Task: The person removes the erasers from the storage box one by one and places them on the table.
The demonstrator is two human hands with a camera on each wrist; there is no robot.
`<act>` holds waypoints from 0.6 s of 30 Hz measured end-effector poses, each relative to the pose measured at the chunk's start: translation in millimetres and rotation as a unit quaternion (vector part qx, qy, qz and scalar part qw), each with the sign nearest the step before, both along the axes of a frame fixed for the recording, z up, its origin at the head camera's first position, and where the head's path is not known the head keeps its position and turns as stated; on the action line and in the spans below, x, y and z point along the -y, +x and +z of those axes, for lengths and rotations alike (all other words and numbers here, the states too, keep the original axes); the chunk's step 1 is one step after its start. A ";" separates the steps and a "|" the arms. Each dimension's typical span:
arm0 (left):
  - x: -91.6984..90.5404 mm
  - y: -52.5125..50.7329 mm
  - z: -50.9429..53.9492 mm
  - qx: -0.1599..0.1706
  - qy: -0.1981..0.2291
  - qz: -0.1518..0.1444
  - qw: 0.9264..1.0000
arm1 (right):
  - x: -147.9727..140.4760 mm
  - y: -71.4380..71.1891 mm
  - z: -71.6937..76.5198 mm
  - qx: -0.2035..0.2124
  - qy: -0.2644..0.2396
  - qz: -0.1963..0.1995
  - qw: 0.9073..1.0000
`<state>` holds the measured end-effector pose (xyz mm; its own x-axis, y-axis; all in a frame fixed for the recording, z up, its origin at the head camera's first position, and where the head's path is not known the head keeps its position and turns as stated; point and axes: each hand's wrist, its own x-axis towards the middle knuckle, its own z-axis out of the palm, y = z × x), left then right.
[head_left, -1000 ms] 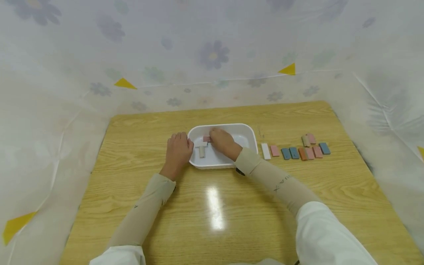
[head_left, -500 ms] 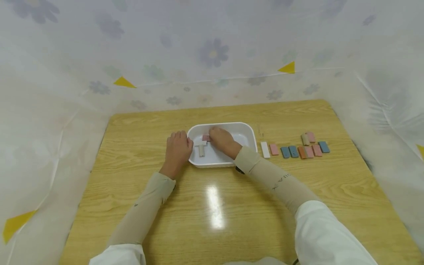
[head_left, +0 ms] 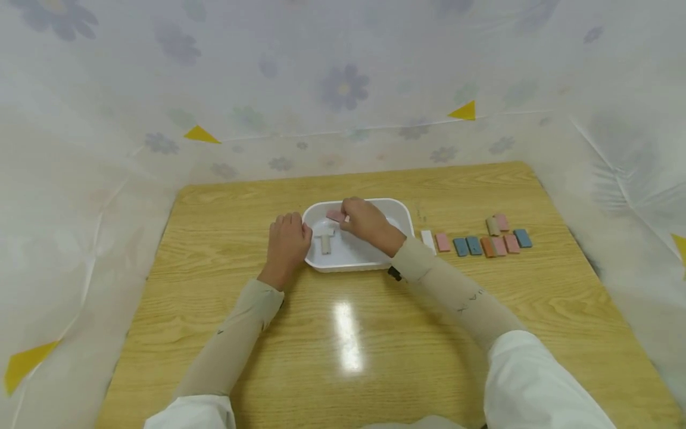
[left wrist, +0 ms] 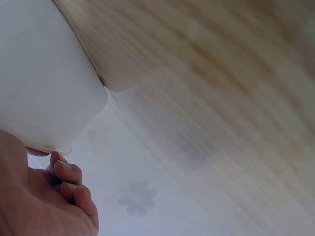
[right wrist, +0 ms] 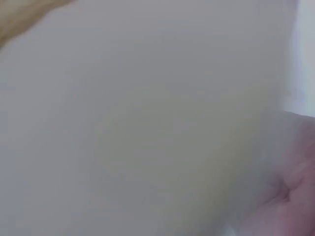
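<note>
A white tray (head_left: 370, 260) stands on the table. My left hand (head_left: 288, 243) holds its left rim; in the left wrist view, the curled fingers of the left hand (left wrist: 59, 196) are at the rim of the tray wall (left wrist: 44, 73). Over the tray's far left part, my right hand (head_left: 370, 223) pinches a flat pink block (head_left: 335, 215), which is tilted. A whitish piece (head_left: 324, 232) and a beige block (head_left: 326, 245) lie in the tray, forming a T. The right wrist view is mostly a blurred pale surface, with part of the right hand (right wrist: 290, 196) at its edge.
Right of the tray lie a white block (head_left: 428, 241), a pink block (head_left: 442, 242), two blue blocks (head_left: 467, 246) and an orange block (head_left: 488, 246). More pink blocks, a beige one (head_left: 492, 226) and another blue one (head_left: 522, 238) lie farther right. Floral sheeting (head_left: 343, 149) surrounds the table.
My right hand has risen and shifted slightly right and away, and the pink block in its fingers has moved toward the tray's far wall and tilted. The left hand stays at the rim.
</note>
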<state>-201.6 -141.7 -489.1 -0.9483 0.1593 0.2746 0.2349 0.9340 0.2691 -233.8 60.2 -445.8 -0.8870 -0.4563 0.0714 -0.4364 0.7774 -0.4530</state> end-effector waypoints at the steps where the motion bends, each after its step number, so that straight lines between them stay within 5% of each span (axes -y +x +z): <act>1: 0.1 0.0 0.1 0.002 0.001 0.000 1.000 | -0.9 1.4 4.4 0.000 -0.003 0.001 1.000; 11: -0.4 -0.7 0.7 0.013 0.001 0.006 1.000 | -4.3 15.7 41.9 -0.013 -0.031 -0.019 0.999; 18: 0.0 0.7 1.5 0.016 -0.001 0.003 1.000 | -26.4 19.3 52.4 -0.002 -0.029 -0.067 0.997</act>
<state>-200.9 -141.8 -487.6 -0.9574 0.1538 0.2445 0.2204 0.9360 0.2745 -214.5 86.6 -393.4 -0.9394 -0.3286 0.0978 -0.3322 0.8017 -0.4968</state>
